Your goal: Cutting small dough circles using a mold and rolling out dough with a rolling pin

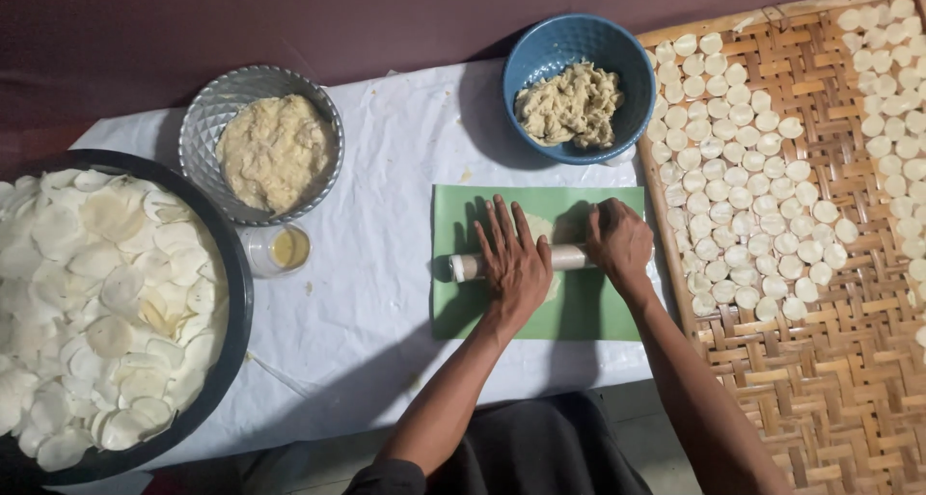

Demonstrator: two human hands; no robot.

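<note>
A pale rolling pin (569, 257) lies across a green mat (453, 302) on the white sheet. My left hand (511, 259) presses flat on the pin's left part with fingers spread. My right hand (619, 242) rests curled over its right part. A thin piece of pale dough (538, 227) shows on the mat just beyond the pin, between my hands.
A blue bowl of dough scraps (577, 88) stands behind the mat. A silver bowl of dough (272, 146) and a small cup of yellow oil (286, 248) sit to the left. A large dark tray (236, 307) holds thin white rounds. A woven bamboo tray (830, 360) at right carries several small discs.
</note>
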